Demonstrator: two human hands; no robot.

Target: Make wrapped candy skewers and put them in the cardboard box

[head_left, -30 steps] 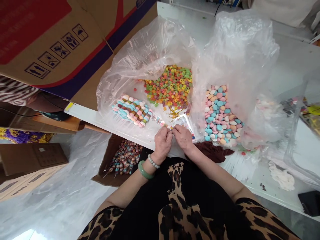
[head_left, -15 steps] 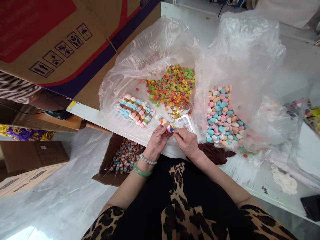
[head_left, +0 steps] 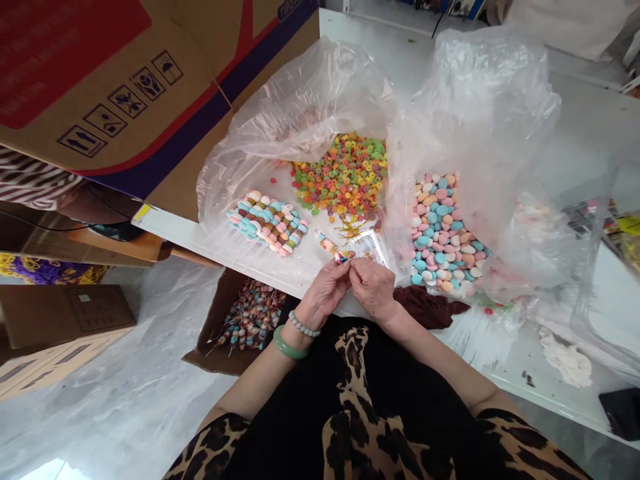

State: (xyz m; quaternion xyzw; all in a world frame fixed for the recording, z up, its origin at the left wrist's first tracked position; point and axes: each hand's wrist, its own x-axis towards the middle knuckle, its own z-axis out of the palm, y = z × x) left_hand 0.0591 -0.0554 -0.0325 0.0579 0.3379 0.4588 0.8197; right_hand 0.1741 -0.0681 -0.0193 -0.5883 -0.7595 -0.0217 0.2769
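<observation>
- Half a second ago our right hand (head_left: 373,287) sits farther off with its fingers stretched out; now it has closed in, fingers curled together against our left fingertips, and we cannot tell what they grip.
- Our left hand (head_left: 327,287) clamps the near end of a slim, multicoloured beaded stick (head_left: 327,243), held by the near edge of the white worktop (head_left: 173,230).
- We judge that the work centres on that end, the stick not yet laid down.
</observation>
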